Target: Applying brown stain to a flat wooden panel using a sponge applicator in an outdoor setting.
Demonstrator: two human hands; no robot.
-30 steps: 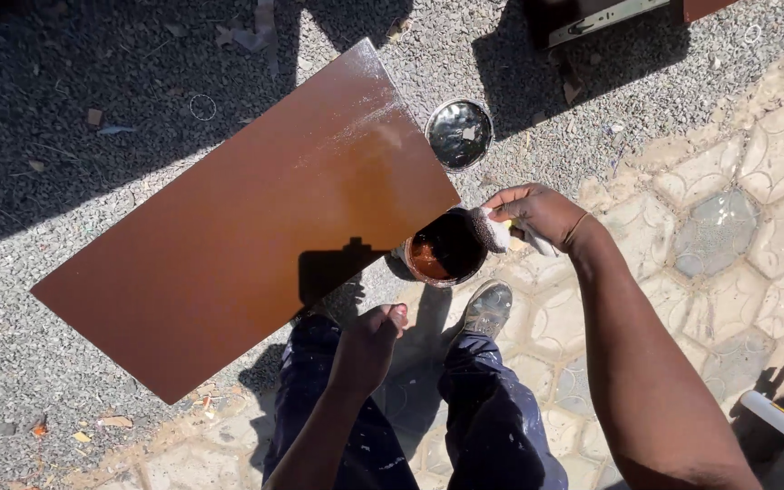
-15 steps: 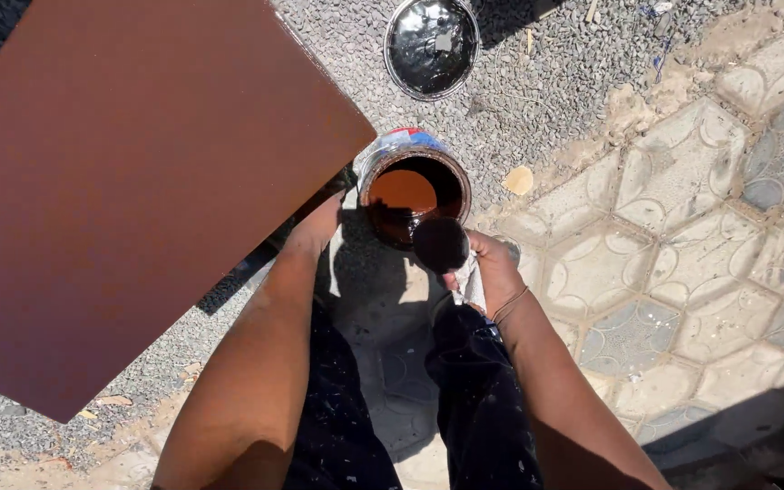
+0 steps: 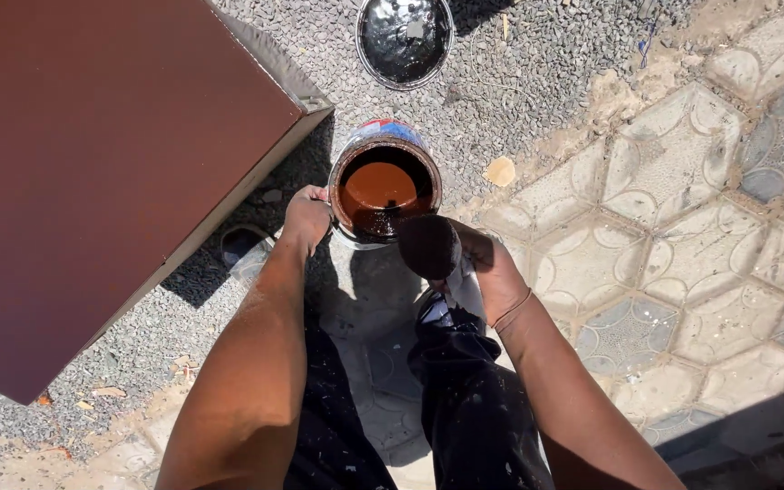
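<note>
Gripped in right hand (image 3: pixel 492 272): paint-soaked pad (image 3: pixel 428 245); paint tin (image 3: pixel 383 181) steadied by left hand (image 3: pixel 306 216); reloading step; board (image 3: pixel 93 172) coated next, drips to be avoided

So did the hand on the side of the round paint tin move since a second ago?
Yes. The left hand was down by the legs, apart from the round tin of brown paint; now it grips the tin's side.

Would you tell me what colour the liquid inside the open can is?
Reddish brown, seen best in the head view, inside the can steadied by the left hand.
</note>
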